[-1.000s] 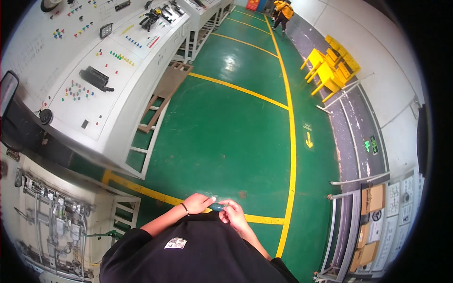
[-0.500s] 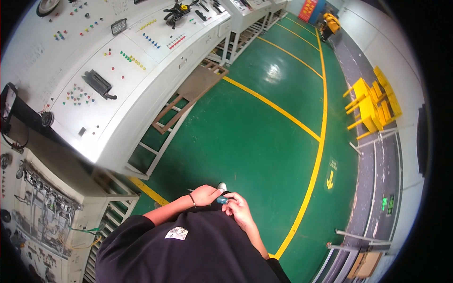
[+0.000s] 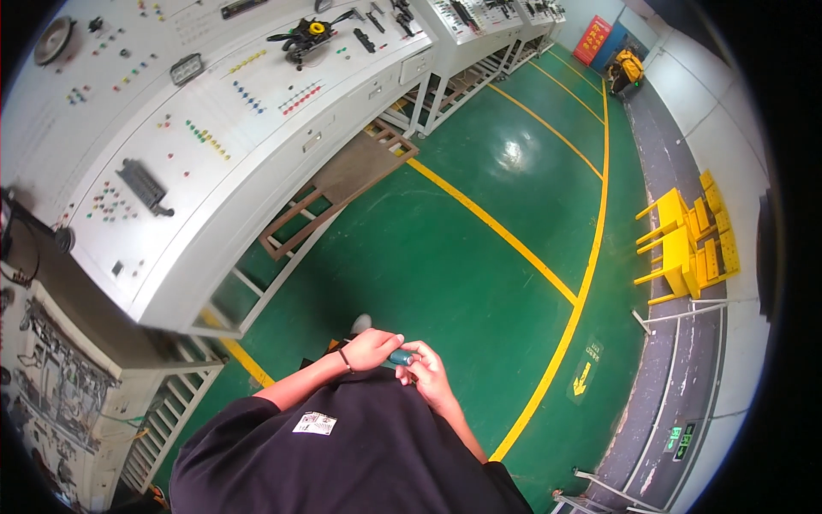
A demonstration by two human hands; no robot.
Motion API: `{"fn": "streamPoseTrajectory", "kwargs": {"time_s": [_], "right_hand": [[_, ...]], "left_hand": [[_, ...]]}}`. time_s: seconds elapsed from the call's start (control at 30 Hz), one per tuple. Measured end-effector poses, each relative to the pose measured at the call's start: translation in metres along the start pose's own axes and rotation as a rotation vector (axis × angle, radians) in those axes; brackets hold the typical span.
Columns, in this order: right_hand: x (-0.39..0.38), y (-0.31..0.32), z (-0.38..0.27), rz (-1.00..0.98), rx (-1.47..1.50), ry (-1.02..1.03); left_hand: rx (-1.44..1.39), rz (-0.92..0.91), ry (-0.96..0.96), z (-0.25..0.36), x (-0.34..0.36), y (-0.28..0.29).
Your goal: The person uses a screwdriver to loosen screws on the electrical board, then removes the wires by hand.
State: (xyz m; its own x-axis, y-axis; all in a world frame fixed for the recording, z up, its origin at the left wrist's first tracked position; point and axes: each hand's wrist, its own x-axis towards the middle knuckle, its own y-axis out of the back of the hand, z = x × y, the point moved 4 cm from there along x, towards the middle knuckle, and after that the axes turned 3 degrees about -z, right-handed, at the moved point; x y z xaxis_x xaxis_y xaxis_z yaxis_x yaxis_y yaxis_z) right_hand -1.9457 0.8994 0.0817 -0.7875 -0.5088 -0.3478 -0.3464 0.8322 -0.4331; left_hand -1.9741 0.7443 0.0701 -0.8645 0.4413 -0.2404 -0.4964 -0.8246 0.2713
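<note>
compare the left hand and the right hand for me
The left hand has a dark band at its wrist; the right hand has none. The left hand is at the left end of the teal piece, the right hand at its right end. The left hand sits slightly higher in the picture than the right hand. Both hold the teal piece.

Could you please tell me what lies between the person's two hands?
In the head view, a small teal object lies between the left hand and the right hand.
</note>
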Motion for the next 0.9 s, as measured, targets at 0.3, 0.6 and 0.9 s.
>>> {"fn": "streamPoseTrajectory", "kwargs": {"time_s": [0.3, 0.6, 0.9], "right_hand": [[0.076, 0.085, -0.058, 0.1, 0.134, 0.078], [0.227, 0.131, -0.171, 0.078, 0.149, 0.124], [0.383, 0.103, -0.208, -0.366, -0.033, -0.252]], "left_hand": [[0.033, -0.158, -0.175, 0.021, 0.172, 0.028], [0.025, -0.077, -0.183, 0.048, 0.317, 0.133], [-0.121, 0.446, -0.037, -0.002, 0.313, 0.237]]}}
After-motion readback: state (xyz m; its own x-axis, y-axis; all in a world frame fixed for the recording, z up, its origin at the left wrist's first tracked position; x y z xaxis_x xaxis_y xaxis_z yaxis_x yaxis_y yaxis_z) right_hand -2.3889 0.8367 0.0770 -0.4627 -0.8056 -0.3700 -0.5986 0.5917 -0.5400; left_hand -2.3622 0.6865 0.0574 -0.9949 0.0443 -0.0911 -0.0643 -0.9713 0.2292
